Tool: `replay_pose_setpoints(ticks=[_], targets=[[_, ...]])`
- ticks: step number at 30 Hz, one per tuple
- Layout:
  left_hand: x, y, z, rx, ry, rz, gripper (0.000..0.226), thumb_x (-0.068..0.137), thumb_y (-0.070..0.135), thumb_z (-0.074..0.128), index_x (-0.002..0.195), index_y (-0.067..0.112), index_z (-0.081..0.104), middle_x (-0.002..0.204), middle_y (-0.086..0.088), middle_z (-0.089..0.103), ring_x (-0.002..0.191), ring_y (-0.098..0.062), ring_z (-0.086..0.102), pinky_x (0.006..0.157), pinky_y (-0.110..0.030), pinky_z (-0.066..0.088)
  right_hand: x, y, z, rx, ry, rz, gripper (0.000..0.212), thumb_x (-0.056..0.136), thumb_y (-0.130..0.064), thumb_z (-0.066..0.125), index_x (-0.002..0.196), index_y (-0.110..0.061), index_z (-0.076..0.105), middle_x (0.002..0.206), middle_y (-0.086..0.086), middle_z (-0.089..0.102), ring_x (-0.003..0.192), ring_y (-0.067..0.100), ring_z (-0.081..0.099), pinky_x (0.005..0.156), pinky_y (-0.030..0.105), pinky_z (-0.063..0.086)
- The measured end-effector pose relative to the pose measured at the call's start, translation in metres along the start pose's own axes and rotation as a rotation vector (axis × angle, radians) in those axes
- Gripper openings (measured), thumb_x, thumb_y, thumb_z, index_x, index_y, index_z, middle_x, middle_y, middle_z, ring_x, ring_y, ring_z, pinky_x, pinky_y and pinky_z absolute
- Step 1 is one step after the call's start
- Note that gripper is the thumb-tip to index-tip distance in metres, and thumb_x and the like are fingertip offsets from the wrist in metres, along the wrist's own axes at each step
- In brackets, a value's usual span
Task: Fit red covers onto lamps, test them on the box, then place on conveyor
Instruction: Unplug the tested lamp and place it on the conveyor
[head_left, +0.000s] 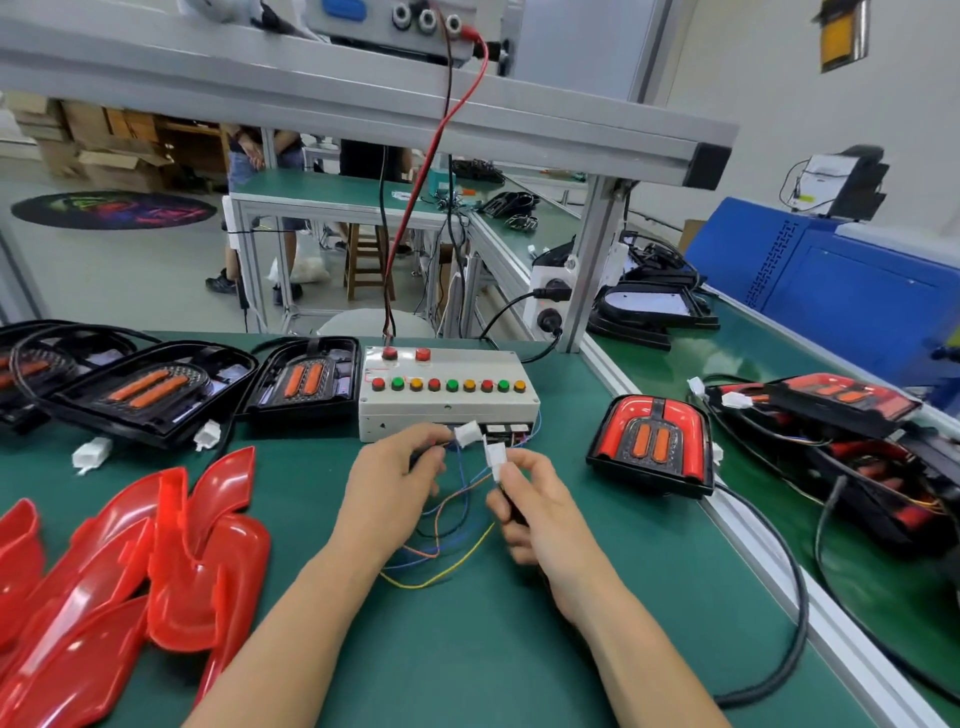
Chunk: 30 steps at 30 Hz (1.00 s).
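A grey test box (447, 395) with rows of coloured buttons stands at the middle of the green bench. In front of it my left hand (389, 483) pinches a white connector (466, 432) on the box's thin coloured wires. My right hand (540, 512) grips another white connector (496, 457) on a black cable (795, 597); the two plugs are close but apart. That cable runs to a lamp with its red cover fitted (652, 441), lying right of the box. Loose red covers (156, 561) are heaped at the left. Uncovered lamps (156, 389) line the bench's back left.
The green conveyor (753, 364) runs along the right, carrying several covered lamps (841, 405) and tangled cables. An aluminium rail (779, 566) separates it from the bench. Red and black leads (410, 218) drop to the box from overhead. A blue machine (857, 280) stands far right.
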<state>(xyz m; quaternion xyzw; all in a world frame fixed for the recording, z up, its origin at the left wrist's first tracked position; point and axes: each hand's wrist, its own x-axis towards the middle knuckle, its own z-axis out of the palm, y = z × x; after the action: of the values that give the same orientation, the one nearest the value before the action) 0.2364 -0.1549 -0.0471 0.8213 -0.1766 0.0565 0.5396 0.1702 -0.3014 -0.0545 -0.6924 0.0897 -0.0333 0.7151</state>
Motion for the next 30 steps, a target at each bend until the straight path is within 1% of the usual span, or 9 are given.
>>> replay_pose_setpoints(ticks=[3,7,10,15,19,21,24,28,30], targets=[[-0.002,0.003,-0.001,-0.076,-0.044,0.008,0.029,0.092,0.01,0.057,0.096,0.035,0.07,0.08,0.021,0.066,0.074,0.01,0.057,0.07,-0.007,0.04,-0.002,0.0,0.0,-0.012,0.029,-0.068,0.01,0.098,-0.026,0.054,0.104,-0.021,0.049,0.059,-0.013,0.042,0.043,0.003,0.025,0.039,0.014,0.022],[-0.001,0.004,-0.004,-0.2,-0.016,-0.023,0.019,0.088,0.023,0.066,0.08,0.04,0.072,0.087,0.015,0.072,0.082,0.004,0.063,0.074,-0.012,0.045,-0.005,-0.001,-0.003,-0.058,0.058,-0.131,0.004,0.096,-0.024,0.057,0.097,-0.02,0.057,0.058,-0.012,0.04,0.044,0.004,0.026,0.04,0.014,0.022],[0.001,0.003,-0.01,-0.29,0.003,-0.034,0.023,0.085,0.019,0.07,0.076,0.04,0.073,0.082,0.018,0.072,0.08,0.006,0.063,0.069,-0.004,0.043,-0.006,-0.002,-0.005,-0.083,-0.011,-0.121,0.015,0.1,-0.028,0.051,0.092,-0.021,0.063,0.061,-0.012,0.048,0.045,0.005,0.028,0.042,0.015,0.022],[0.005,0.001,-0.017,-0.37,-0.018,-0.005,0.027,0.083,0.011,0.07,0.075,0.036,0.076,0.087,0.001,0.072,0.084,-0.006,0.065,0.075,-0.01,0.047,-0.006,-0.001,-0.005,-0.151,-0.069,-0.104,0.031,0.102,-0.032,0.044,0.084,-0.025,0.069,0.057,-0.012,0.044,0.046,0.003,0.031,0.043,0.013,0.024],[0.006,0.001,-0.018,-0.353,-0.059,0.022,0.031,0.084,0.008,0.069,0.073,0.036,0.076,0.086,-0.01,0.067,0.076,-0.011,0.058,0.075,-0.019,0.046,-0.004,0.001,-0.005,-0.222,-0.059,-0.137,0.031,0.101,-0.033,0.046,0.082,-0.025,0.069,0.056,-0.01,0.043,0.046,0.003,0.032,0.043,0.012,0.026],[0.007,0.0,-0.019,-0.327,-0.097,0.045,0.03,0.084,0.006,0.069,0.075,0.034,0.076,0.08,-0.012,0.063,0.07,-0.006,0.053,0.069,-0.014,0.043,-0.004,0.001,-0.006,-0.254,-0.062,-0.161,0.03,0.101,-0.034,0.046,0.084,-0.025,0.069,0.056,-0.01,0.042,0.046,0.003,0.032,0.043,0.012,0.026],[0.008,-0.001,-0.023,-0.315,-0.15,0.048,0.026,0.084,0.004,0.068,0.077,0.027,0.076,0.071,-0.002,0.058,0.064,-0.003,0.047,0.065,-0.011,0.038,-0.005,0.002,-0.006,-0.329,-0.074,-0.207,0.03,0.101,-0.034,0.045,0.083,-0.026,0.068,0.057,-0.009,0.042,0.047,0.004,0.032,0.046,0.013,0.026],[0.01,-0.005,-0.033,-0.243,-0.228,0.029,0.016,0.084,0.003,0.067,0.08,0.016,0.077,0.069,-0.006,0.056,0.068,-0.01,0.044,0.065,-0.018,0.034,-0.007,0.004,-0.004,-0.424,-0.092,-0.24,0.03,0.102,-0.031,0.045,0.082,-0.023,0.066,0.054,-0.012,0.043,0.05,0.003,0.033,0.05,0.015,0.027],[0.009,-0.005,-0.034,-0.171,-0.281,0.05,0.017,0.085,0.004,0.067,0.079,0.017,0.076,0.063,0.007,0.052,0.063,-0.005,0.04,0.062,-0.016,0.032,-0.007,0.004,-0.002,-0.501,-0.091,-0.253,0.032,0.102,-0.031,0.045,0.079,-0.022,0.065,0.052,-0.014,0.043,0.051,0.003,0.033,0.051,0.018,0.027]])
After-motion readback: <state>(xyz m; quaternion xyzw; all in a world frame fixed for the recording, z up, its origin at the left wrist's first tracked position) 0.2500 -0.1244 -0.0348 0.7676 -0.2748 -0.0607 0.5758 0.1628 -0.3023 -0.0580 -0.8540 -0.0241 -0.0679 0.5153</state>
